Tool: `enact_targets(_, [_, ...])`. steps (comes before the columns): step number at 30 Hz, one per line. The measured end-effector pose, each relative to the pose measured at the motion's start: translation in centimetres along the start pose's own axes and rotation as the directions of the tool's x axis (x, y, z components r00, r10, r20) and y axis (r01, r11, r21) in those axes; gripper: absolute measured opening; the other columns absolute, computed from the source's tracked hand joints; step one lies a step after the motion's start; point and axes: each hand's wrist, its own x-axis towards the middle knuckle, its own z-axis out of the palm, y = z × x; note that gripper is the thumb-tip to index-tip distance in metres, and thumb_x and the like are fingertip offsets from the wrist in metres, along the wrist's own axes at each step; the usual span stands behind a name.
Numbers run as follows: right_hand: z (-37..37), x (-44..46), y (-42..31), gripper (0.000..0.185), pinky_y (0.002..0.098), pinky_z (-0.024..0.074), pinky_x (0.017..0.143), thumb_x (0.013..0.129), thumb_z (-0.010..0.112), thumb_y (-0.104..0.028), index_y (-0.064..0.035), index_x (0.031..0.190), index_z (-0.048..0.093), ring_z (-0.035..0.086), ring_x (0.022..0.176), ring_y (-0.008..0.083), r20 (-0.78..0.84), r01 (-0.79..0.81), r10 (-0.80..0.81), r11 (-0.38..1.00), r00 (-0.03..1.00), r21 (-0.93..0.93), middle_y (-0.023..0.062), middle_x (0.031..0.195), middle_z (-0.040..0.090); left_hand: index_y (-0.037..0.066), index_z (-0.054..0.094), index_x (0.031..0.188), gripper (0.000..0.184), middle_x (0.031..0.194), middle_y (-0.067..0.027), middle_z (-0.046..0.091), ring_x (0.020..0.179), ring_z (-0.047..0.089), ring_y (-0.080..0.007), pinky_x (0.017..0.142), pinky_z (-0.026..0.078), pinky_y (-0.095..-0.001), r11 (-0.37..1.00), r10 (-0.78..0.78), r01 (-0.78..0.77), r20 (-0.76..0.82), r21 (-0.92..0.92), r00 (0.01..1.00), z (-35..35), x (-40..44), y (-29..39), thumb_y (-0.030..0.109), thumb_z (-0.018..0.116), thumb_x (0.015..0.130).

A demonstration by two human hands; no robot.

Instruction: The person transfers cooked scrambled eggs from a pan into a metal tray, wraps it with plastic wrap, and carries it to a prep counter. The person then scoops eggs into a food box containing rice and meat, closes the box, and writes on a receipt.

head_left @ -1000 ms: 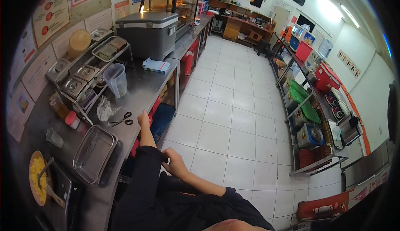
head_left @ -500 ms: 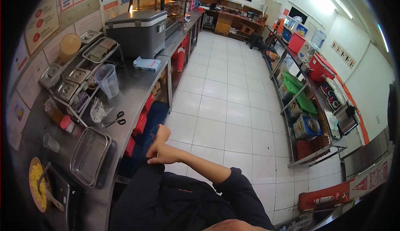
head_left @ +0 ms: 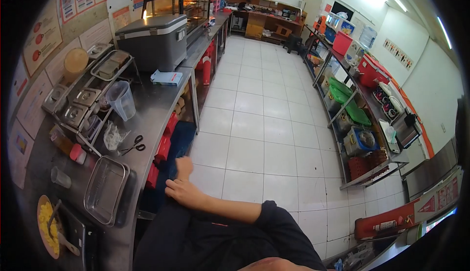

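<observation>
Just off the counter's edge, my left hand (head_left: pixel 184 166) is held out low with its fingers curled in; nothing shows in it. My right hand (head_left: pixel 185 192) reaches across my body and grips the dark sleeve (head_left: pixel 164 217) of my left arm near the wrist. The right fingertips are partly hidden from above. Nearest on the steel counter (head_left: pixel 152 114) are an empty metal tray (head_left: pixel 106 190), black-handled scissors (head_left: pixel 134 146) and a crumpled clear plastic bag (head_left: pixel 114 136). The sleeve on my right arm sits bunched at the elbow.
A plate of yellow food (head_left: pixel 46 222) with utensils lies at near left. Farther along the counter stand a clear jug (head_left: pixel 121 100), a grey cooler box (head_left: pixel 154 41) and a lit display case (head_left: pixel 183 7). Red bins (head_left: pixel 164 148) sit below. Shelving (head_left: pixel 338 119) lines the right.
My left hand has drawn down and slightly left, closer to my right hand. The right hand has shifted slightly lower, around the left wrist and sleeve. The view has turned slightly.
</observation>
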Motion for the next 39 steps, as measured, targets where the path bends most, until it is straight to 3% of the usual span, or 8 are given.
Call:
enact_targets(6, [-5.9, -2.3, -1.7, 0.037, 0.0332, 0.0452, 0.071, 0.071, 0.054, 0.003, -0.0038, 0.108, 0.051, 0.054, 0.080, 0.0249, -0.231, 0.023, 0.069, 0.928, 0.970, 0.371, 0.0124, 0.099, 0.047, 0.003, 0.064, 0.099, 0.036, 0.100, -0.0167, 0.063, 0.093, 0.061, -0.0307, 0.076, 0.048, -0.0455, 0.838, -0.472, 0.456, 0.022, -0.301, 0.882, -3.4, 5.4, -1.8, 0.029, 0.058, 0.074])
enact_targets(8, [-6.3, -2.9, -1.7, 0.044, 0.0327, 0.0463, 0.073, 0.072, 0.056, 0.006, -0.0041, 0.114, 0.047, 0.054, 0.085, 0.0266, -0.019, -0.320, 0.466, 0.637, 0.885, 0.701, 0.0123, 0.104, 0.048, 0.003, 0.064, 0.099, 0.037, 0.100, -0.0168, 0.063, 0.094, 0.061, -0.0306, 0.076, 0.048, -0.0454, 0.740, -0.556, 0.540, 0.087, -0.401, 0.827, -4.1, 6.7, -2.3, 0.029, 0.058, 0.074])
enact_targets(13, [-3.6, -3.0, 2.2, 0.024, 0.0327, 0.0468, 0.070, 0.079, 0.058, -0.007, -0.0049, 0.100, 0.046, 0.058, 0.084, 0.0279, 0.117, -0.374, 0.512, 0.435, 0.851, 0.819, 0.0138, 0.090, 0.058, -0.002, 0.063, 0.096, 0.042, 0.100, -0.0198, 0.063, 0.081, 0.065, -0.0308, 0.068, 0.052, -0.0427, 0.448, -0.599, 0.628, 0.307, -0.637, 0.739, -3.5, 10.2, -2.7, 0.034, 0.056, 0.076])
enact_targets(18, [-4.1, -3.1, 2.2, 0.023, 0.0401, 0.0435, 0.052, 0.066, 0.061, -0.002, -0.0062, 0.084, 0.047, 0.057, 0.063, 0.0350, -0.279, -0.459, 0.579, 0.797, 0.766, 0.392, 0.0145, 0.072, 0.058, -0.011, 0.060, 0.091, 0.049, 0.086, -0.0214, 0.063, 0.065, 0.065, -0.0303, 0.049, 0.055, -0.0360, 0.098, -0.557, 0.617, 0.470, -0.781, 0.685, -0.7, 12.6, -1.5, 0.036, 0.050, 0.080])
enact_targets(23, [-1.8, -2.8, 1.4, 0.024, 0.0358, 0.0430, 0.052, 0.063, 0.060, 0.001, -0.0072, 0.081, 0.046, 0.052, 0.056, 0.0346, -0.455, -0.459, 0.555, 0.832, 0.696, 0.313, 0.0138, 0.061, 0.048, -0.003, 0.050, 0.112, 0.047, 0.105, -0.0133, 0.060, 0.080, 0.063, -0.0320, 0.070, 0.049, -0.0491, -0.261, -0.329, 0.588, 0.643, -0.766, 0.692, 0.0, 13.0, 1.8, 0.034, 0.047, 0.082])
enact_targets(29, [0.7, -4.6, 0.8, 0.033, 0.0260, 0.0489, 0.059, 0.072, 0.056, 0.007, -0.0008, 0.102, 0.046, 0.057, 0.074, 0.0145, 0.089, -0.222, 0.758, 0.074, 0.646, 0.972, 0.0059, 0.079, 0.056, 0.005, 0.052, 0.103, 0.040, 0.087, -0.0068, 0.058, 0.072, 0.057, -0.0284, 0.073, 0.043, -0.0470, -0.407, -0.391, 0.539, 0.674, -0.737, 0.626, -2.9, 13.2, 2.4, 0.038, 0.051, 0.079])
enact_targets(36, [-1.5, -4.8, -0.1, 0.009, 0.0259, 0.0446, 0.051, 0.074, 0.062, -0.007, 0.0011, 0.077, 0.062, 0.056, 0.049, 0.0157, 0.191, -0.668, 0.775, 0.360, 0.603, 0.651, 0.0047, 0.053, 0.058, 0.006, 0.053, 0.101, 0.038, 0.089, -0.0068, 0.061, 0.067, 0.058, -0.0225, 0.064, 0.045, -0.0391, -0.333, -0.267, 0.473, 0.563, -0.816, 0.782, -4.0, 12.9, 6.8, 0.038, 0.051, 0.080])
enact_targets(39, [0.7, -7.1, 3.4, 0.025, 0.0244, 0.0463, 0.052, 0.078, 0.068, -0.024, -0.0001, 0.079, 0.062, 0.059, 0.057, 0.0102, 0.659, -0.655, 0.044, 0.185, 0.750, 0.733, 0.0062, 0.065, 0.063, 0.006, 0.057, 0.091, 0.022, 0.079, -0.0035, 0.061, 0.062, 0.058, -0.0141, 0.048, 0.044, -0.0268, 0.406, 0.078, -0.061, -0.032, -0.912, 0.996, 2.2, 8.8, 12.2, 0.025, 0.052, 0.082])
